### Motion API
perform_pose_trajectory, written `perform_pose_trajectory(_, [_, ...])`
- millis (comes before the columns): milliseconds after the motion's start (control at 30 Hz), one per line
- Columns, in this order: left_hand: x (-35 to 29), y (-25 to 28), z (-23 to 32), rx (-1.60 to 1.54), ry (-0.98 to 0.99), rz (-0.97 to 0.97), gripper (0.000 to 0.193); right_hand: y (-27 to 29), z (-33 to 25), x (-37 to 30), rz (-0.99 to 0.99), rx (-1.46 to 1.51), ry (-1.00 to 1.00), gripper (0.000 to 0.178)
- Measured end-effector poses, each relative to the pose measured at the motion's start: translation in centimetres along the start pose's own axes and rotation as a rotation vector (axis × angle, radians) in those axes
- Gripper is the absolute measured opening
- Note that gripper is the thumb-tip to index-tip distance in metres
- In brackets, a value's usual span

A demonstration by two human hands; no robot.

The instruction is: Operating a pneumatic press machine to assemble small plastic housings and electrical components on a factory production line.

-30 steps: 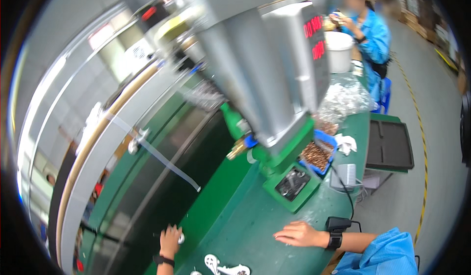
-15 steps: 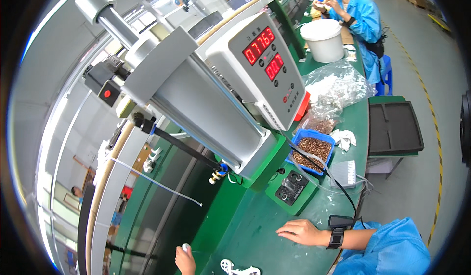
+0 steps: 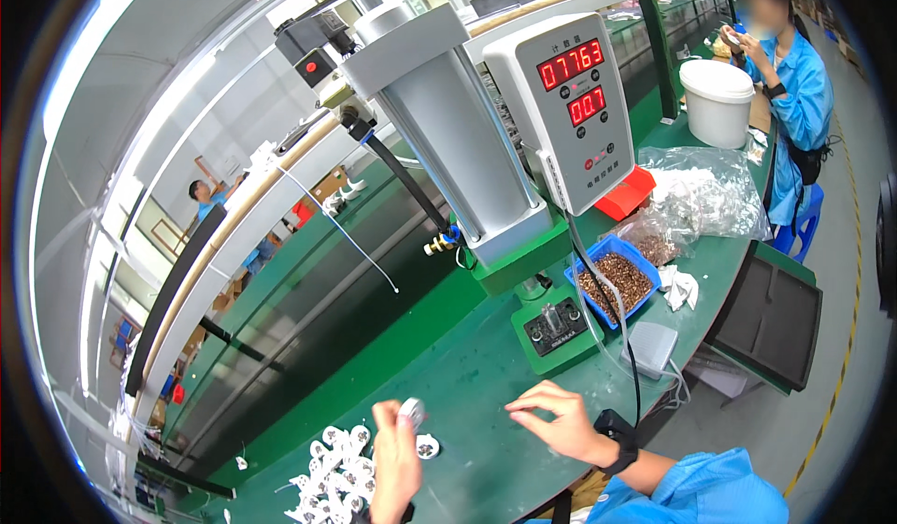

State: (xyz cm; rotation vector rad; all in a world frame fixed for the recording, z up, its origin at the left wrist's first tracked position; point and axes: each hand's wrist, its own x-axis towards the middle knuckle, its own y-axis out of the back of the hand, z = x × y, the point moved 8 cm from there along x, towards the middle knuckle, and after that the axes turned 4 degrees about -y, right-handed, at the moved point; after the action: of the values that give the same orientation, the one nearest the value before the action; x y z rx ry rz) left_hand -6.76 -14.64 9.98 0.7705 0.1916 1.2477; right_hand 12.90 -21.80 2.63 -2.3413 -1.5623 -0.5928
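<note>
My left hand [image 3: 396, 463] is closed round a small round white plastic part [image 3: 412, 411], raised above the green bench. Just right of that hand another white part [image 3: 427, 446] with a dark centre lies on the bench. A heap of similar white parts [image 3: 327, 477] spreads to its left. My right hand [image 3: 561, 426] hovers over the bench, thumb and forefinger tips together; whatever they may pinch is too small to make out. Beyond it stands the press, with a grey cylinder [image 3: 467, 141] above a black fixture block [image 3: 558, 326] on a green base.
A counter box [image 3: 570, 104] with red digits is mounted beside the cylinder. To its right are a blue bin [image 3: 617, 281] of small brass-coloured pieces, a clear bag [image 3: 710, 188] of white parts and a white bucket [image 3: 718, 104]. Cables hang near a white box [image 3: 652, 345]. A co-worker [image 3: 799, 104] sits farther along.
My view has turned left and down, bringing the white heap into sight. My left hand has come further in with the white part. My right hand has gone from flat fingers to a pinch.
</note>
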Motion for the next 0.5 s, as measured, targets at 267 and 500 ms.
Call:
perform_pose_trajectory(267, [5.4, -11.6, 3.7, -0.102, -0.275, 0.033, 0.053, 16.5, -2.4, -3.3, 0.372, -0.034, -0.139, 0.009])
perform_pose_trajectory(500, [9.9, -16.1, 4.7, 0.051, -0.341, 0.014, 0.051, 22.8, 3.3, -6.6, 0.574, -0.152, -0.337, 0.005])
